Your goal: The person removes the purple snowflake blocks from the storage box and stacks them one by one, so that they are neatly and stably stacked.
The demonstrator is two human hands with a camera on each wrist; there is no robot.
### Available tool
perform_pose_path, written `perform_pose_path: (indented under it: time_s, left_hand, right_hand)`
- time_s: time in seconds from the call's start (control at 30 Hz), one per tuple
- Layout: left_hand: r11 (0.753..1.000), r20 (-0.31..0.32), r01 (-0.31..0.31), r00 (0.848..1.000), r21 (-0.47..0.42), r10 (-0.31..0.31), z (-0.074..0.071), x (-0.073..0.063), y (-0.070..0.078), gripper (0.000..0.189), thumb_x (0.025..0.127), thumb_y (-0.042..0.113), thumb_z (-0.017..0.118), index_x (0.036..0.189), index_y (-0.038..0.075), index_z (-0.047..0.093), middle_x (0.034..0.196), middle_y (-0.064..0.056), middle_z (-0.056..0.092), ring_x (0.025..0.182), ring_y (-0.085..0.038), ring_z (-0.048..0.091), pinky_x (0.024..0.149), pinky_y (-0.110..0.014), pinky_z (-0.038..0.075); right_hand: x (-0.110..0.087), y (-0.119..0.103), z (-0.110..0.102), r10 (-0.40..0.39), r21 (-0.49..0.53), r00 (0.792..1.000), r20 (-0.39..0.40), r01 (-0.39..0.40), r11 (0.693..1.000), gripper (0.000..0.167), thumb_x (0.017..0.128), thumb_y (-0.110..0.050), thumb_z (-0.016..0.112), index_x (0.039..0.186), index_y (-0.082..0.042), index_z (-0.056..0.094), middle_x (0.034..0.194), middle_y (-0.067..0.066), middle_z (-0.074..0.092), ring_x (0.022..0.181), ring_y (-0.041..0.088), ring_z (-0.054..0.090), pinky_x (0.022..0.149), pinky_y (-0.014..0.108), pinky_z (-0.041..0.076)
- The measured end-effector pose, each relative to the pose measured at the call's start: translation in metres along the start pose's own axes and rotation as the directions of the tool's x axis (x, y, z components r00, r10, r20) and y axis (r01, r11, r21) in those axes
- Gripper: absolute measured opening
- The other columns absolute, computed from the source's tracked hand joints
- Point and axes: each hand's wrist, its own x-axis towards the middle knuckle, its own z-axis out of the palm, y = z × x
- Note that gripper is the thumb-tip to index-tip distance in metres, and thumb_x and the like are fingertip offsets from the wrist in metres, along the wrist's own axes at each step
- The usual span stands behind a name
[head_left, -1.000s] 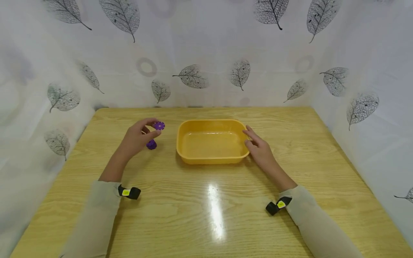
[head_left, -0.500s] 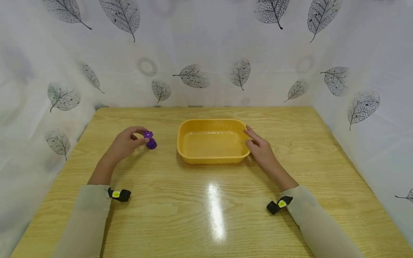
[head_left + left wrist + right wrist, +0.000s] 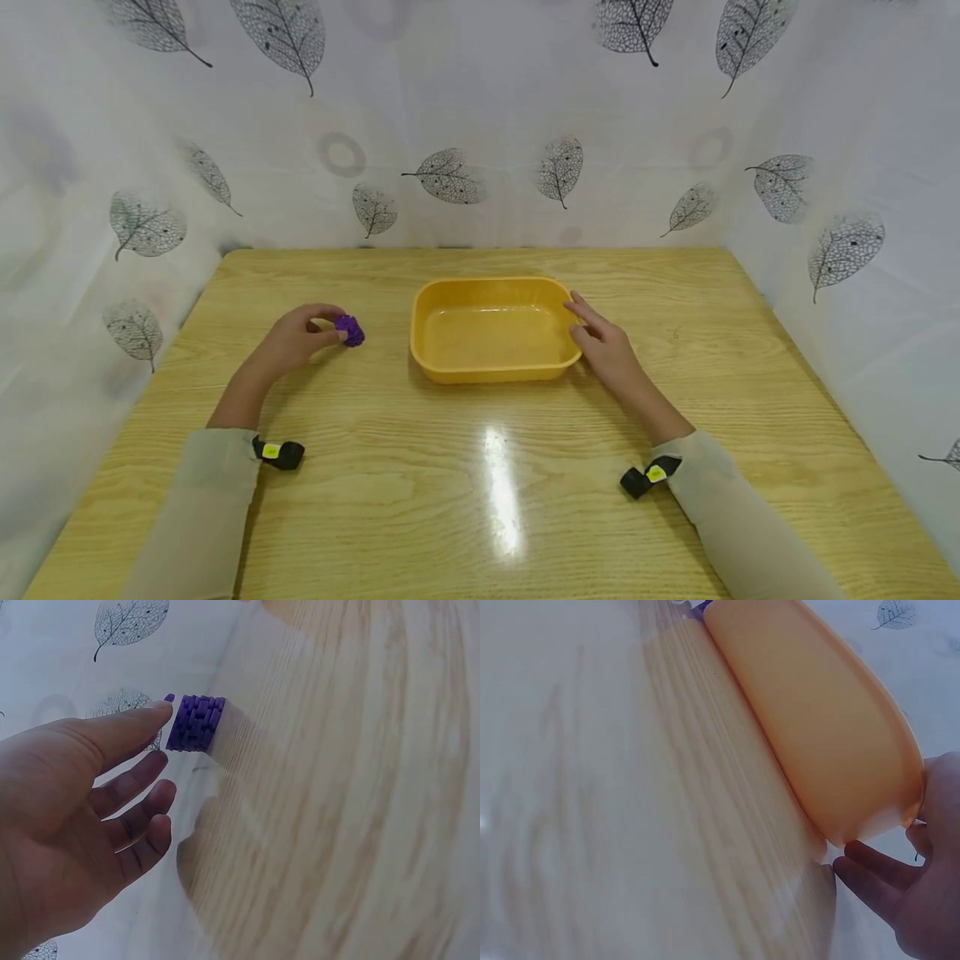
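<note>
Between its thumb and forefinger, my left hand point(image 3: 296, 340) pinches a purple notched disc point(image 3: 169, 697), of which only a sliver shows past the thumb in the left wrist view. Right at the fingertips is a short stack of purple notched discs point(image 3: 198, 724), standing on the table; from the head the held disc overlaps it. The other left fingers curl loosely below. At the right end of a yellow plastic basin point(image 3: 495, 373), my right hand point(image 3: 606, 350) holds the rim, with some fingertips over the edge and others against the outer wall. Nothing lies inside the basin.
The light wooden table point(image 3: 420, 483) runs back to a white curtain point(image 3: 495, 100) printed with leaves, which also hangs at both sides. The basin stands right of the disc stack, a short gap between them. Black straps with small cameras sit on both wrists.
My left hand has moved left and down with the purple disc, from above and beyond the stack to right at it. The right hand and basin have stayed in place.
</note>
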Motion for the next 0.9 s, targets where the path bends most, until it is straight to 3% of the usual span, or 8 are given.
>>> perform_pose_path:
  time_s: [0.47,0.7,0.9]
  left_hand:
    - [1.0,0.025,-0.028,0.999,-0.005,0.028,0.0011,0.0004,-0.0016,0.051,0.101,0.034,0.063,0.142,0.006,0.052,0.14,-0.02,0.056,0.116,-0.036,0.058,0.093,-0.045,0.049]
    - [1.0,0.033,-0.023,0.999,-0.006,0.023,0.0019,0.0013,-0.003,0.052,0.101,0.034,0.063,0.143,0.006,0.052,0.141,-0.021,0.055,0.117,-0.036,0.057,0.095,-0.047,0.048]
    - [1.0,0.037,-0.021,0.999,-0.013,0.021,0.0018,0.0012,-0.004,0.054,0.101,0.034,0.062,0.145,0.005,0.05,0.142,-0.021,0.054,0.119,-0.038,0.056,0.097,-0.049,0.047]
  right_hand:
    - [-0.0004,-0.0007,-0.0005,0.008,0.016,1.0,0.004,-0.008,1.0,0.044,0.106,-0.024,0.05,0.149,-0.018,0.051,0.162,-0.013,0.032,0.152,0.015,0.027,0.118,0.048,0.034]
    - [-0.0011,-0.0015,-0.0007,0.011,-0.008,1.0,-0.004,-0.011,1.0,0.044,0.106,-0.025,0.049,0.149,-0.02,0.051,0.162,-0.014,0.032,0.151,0.018,0.032,0.116,0.048,0.036]
    - [-0.0011,-0.0015,-0.001,0.009,-0.004,1.0,0.005,-0.009,1.0,0.044,0.106,-0.027,0.05,0.15,-0.02,0.051,0.162,-0.018,0.031,0.143,0.022,0.045,0.113,0.047,0.04]
